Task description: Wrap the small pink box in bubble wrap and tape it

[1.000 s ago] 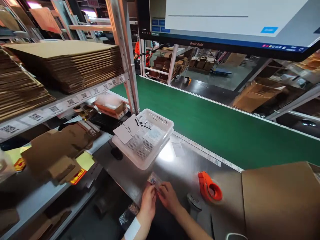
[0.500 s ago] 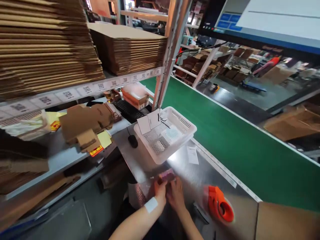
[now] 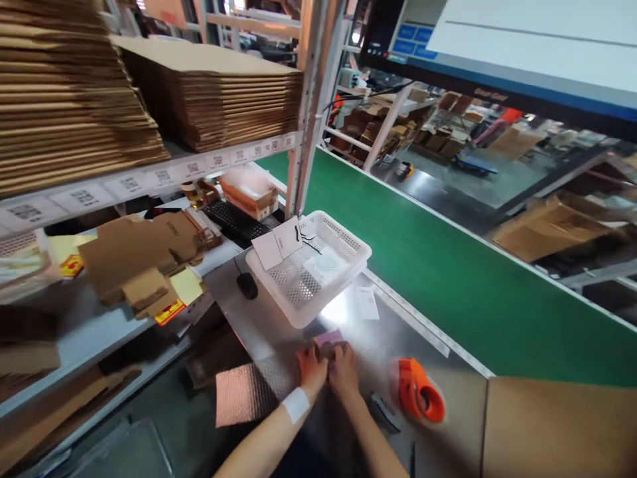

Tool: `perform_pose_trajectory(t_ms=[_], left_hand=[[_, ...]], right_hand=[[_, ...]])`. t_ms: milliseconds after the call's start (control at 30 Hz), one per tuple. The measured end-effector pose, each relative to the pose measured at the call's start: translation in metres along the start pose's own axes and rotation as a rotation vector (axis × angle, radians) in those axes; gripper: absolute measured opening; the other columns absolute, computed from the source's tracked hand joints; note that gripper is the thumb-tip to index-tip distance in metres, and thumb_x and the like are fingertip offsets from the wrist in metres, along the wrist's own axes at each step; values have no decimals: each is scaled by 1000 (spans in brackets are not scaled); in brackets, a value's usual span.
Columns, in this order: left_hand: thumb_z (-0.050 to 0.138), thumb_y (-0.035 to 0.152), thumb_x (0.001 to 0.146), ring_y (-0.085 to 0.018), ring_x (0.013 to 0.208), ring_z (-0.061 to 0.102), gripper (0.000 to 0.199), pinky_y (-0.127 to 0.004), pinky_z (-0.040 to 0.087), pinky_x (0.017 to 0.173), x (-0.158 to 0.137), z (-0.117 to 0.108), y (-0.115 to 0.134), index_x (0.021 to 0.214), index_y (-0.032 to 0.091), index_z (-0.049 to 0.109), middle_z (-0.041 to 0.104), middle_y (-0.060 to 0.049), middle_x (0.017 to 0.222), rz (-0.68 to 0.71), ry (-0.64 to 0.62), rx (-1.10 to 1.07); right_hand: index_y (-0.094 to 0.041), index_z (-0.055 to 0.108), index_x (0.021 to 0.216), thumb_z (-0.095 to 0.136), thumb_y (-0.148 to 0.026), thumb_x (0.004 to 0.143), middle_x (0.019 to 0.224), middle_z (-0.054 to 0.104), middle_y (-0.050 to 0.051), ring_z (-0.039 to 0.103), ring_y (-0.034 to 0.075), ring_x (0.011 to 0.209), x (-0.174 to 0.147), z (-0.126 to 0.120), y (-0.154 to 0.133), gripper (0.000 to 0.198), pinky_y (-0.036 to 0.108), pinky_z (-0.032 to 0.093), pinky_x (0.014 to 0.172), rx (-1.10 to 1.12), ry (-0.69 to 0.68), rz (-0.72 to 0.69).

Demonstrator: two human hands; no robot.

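Both my hands meet over the shiny metal worktable [image 3: 279, 335], near its front edge. My left hand [image 3: 312, 370] and my right hand [image 3: 343, 370] together pinch a small flat pinkish packet [image 3: 329, 340] that pokes out past the fingertips. A white band wraps my left wrist. A sheet of bubble wrap [image 3: 249, 392] hangs off the table edge just left of my left hand. An orange tape dispenser [image 3: 417, 392] lies to the right of my right hand.
A white perforated basket [image 3: 308, 265] with cards on its rim sits beyond the hands, beside a black mouse [image 3: 247, 286] and a paper slip [image 3: 368, 302]. A green conveyor belt [image 3: 448, 265] runs on the right. Flat cardboard stacks [image 3: 209, 93] fill shelves on the left; a cardboard box [image 3: 557, 428] stands at lower right.
The view has swung left and down. My hands stay together on the small packet, and the bubble wrap sheet has come into sight at the table edge.
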State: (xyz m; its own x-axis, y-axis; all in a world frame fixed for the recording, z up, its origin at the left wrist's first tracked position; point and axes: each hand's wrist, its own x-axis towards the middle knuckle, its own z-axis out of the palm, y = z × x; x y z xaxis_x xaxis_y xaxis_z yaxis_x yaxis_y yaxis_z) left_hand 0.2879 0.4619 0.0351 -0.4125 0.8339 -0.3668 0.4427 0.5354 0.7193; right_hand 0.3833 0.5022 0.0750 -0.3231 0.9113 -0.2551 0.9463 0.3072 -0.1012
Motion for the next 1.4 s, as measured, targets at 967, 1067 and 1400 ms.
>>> perform_pose_trajectory(t_ms=[967, 1067, 1400], left_hand=[[56, 10, 87, -34, 156, 35, 72, -61, 38, 127, -28, -67, -125, 157, 22, 47, 36, -10, 168, 813, -257, 750], [55, 12, 89, -35, 156, 36, 65, -61, 39, 127, -25, -61, -132, 153, 17, 53, 39, -13, 167, 843, -222, 754], [54, 8, 88, -36, 154, 40, 77, -66, 44, 121, -29, -67, -129, 161, 28, 40, 41, -11, 166, 901, -194, 653]], right_hand=[[-12, 64, 142, 42, -2, 91, 151, 61, 16, 58, 29, 138, -55, 103, -34, 56, 46, 51, 112, -43, 563, -158], [-16, 66, 140, 38, 0, 87, 143, 68, 11, 65, 27, 129, -71, 109, -49, 62, 42, 57, 105, -32, 460, -188], [-14, 50, 155, 74, -27, 84, 161, 47, 21, 43, 39, 149, -49, 13, -26, 76, 56, 39, 121, 156, 142, 119]])
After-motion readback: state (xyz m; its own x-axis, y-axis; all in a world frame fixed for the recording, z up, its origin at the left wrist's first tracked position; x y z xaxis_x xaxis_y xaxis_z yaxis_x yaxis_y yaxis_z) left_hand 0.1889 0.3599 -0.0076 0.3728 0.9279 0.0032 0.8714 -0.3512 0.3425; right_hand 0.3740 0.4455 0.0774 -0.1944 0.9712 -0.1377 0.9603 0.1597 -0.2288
